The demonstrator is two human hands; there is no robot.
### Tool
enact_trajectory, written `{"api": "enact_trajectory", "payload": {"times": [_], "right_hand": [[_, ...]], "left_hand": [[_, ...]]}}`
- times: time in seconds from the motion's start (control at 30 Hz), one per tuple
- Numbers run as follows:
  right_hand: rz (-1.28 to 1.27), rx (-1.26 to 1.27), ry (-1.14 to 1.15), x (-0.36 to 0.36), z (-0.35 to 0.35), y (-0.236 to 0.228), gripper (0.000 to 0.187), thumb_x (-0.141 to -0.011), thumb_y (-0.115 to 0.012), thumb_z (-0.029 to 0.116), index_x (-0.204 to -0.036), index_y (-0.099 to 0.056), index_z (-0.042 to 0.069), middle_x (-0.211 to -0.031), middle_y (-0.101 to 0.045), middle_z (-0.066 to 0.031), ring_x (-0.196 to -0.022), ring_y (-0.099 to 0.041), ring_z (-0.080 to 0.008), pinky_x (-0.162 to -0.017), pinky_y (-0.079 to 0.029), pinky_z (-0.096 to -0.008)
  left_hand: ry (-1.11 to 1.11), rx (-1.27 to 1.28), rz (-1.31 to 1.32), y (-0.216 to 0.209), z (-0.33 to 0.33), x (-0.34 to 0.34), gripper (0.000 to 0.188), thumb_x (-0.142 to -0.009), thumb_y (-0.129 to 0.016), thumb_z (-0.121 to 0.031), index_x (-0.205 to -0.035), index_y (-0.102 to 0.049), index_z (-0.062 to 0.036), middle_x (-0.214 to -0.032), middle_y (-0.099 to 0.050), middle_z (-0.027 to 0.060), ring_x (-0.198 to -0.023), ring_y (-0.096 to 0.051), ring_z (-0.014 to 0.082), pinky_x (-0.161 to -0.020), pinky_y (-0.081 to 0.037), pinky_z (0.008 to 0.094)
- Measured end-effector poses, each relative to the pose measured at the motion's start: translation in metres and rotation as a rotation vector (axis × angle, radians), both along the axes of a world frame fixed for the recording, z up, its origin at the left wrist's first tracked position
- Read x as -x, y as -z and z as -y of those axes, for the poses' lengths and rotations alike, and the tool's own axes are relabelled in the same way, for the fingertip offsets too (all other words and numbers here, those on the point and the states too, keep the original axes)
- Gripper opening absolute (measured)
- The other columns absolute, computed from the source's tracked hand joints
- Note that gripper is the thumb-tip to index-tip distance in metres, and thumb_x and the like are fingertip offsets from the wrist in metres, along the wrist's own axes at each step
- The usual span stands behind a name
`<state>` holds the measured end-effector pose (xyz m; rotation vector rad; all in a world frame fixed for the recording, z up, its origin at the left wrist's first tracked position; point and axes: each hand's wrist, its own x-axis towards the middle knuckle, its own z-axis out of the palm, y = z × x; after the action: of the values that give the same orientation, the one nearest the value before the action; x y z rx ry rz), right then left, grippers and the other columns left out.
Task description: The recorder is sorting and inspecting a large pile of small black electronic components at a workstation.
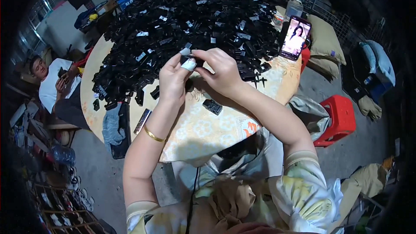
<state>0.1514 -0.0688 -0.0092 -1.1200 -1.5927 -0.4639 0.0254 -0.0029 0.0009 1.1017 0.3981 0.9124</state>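
Note:
My left hand (172, 78) and my right hand (219, 67) meet over the near edge of a large pile of small black plastic parts (182, 26). Between their fingertips is a small dark part (186, 52) with a greyish face, mostly covered by the fingers. A white wrap (189, 64) shows on a digit of my left hand. Both hands are closed, thumbs and fingers pinched together. Nearer to me, a single black plastic part (212, 107) lies apart on the patterned tablecloth (195, 134).
A phone (295, 38) showing a person stands at the table's right, before a clear bottle (294, 6). A grey cloth (113, 125) hangs at the left edge. A red stool (336, 119) stands right; filled sacks (323, 39) lie behind. A person (58, 78) sits at left.

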Motion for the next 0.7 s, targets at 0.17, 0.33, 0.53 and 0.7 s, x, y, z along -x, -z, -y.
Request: {"api": "enact_trajectory", "payload": {"times": [0.17, 0.33, 0.53, 0.7], "right_hand": [[-0.062, -0.027, -0.068, 0.0, -0.006, 0.004, 0.032, -0.071, -0.067, 0.004, -0.101, -0.059, 0.002, -0.089, -0.062, -0.0108, -0.076, -0.061, -0.0222, -0.066, -0.05, -0.0306], [-0.133, 0.214, -0.022, -0.016, -0.013, 0.01, 0.016, -0.078, -0.063, 0.011, -0.091, -0.064, 0.001, -0.087, -0.064, -0.0119, -0.076, -0.064, -0.0219, -0.068, -0.051, -0.0295], [0.184, 0.432, -0.23, 0.001, -0.015, 0.022, 0.025, -0.072, -0.067, 0.02, -0.094, -0.065, 0.009, -0.098, -0.061, -0.0081, -0.091, -0.056, -0.0258, -0.079, -0.045, -0.035], [0.28, 0.427, -0.199, 0.002, -0.019, 0.032, 0.023, -0.073, -0.066, 0.021, -0.092, -0.064, 0.008, -0.092, -0.059, -0.0077, -0.087, -0.054, -0.0252, -0.079, -0.042, -0.0343]], "left_hand": [[-0.001, -0.115, -0.064, -0.014, -0.008, 0.016, 0.036, -0.086, -0.053, -0.003, -0.12, -0.044, 0.0035, -0.1, -0.06, 0.0085, -0.086, -0.059, 0.011, -0.073, -0.05, 0.0219], [-0.096, -0.691, -0.489, -0.037, -0.026, 0.049, 0.033, -0.084, -0.055, -0.007, -0.116, -0.05, 0.0003, -0.089, -0.061, 0.0051, -0.081, -0.056, 0.0067, -0.064, -0.046, 0.0204], [0.34, -1.037, -0.917, -0.004, 0.022, 0.072, 0.03, -0.073, -0.064, -0.012, -0.099, -0.057, 0.0013, -0.08, -0.06, 0.0149, -0.079, -0.061, 0.0253, -0.067, -0.048, 0.0339], [-0.075, -1.29, -0.959, -0.007, 0.011, 0.073, 0.035, -0.07, -0.07, -0.015, -0.099, -0.057, -0.0008, -0.085, -0.058, 0.0145, -0.073, -0.057, 0.0289, -0.068, -0.046, 0.036]]}}
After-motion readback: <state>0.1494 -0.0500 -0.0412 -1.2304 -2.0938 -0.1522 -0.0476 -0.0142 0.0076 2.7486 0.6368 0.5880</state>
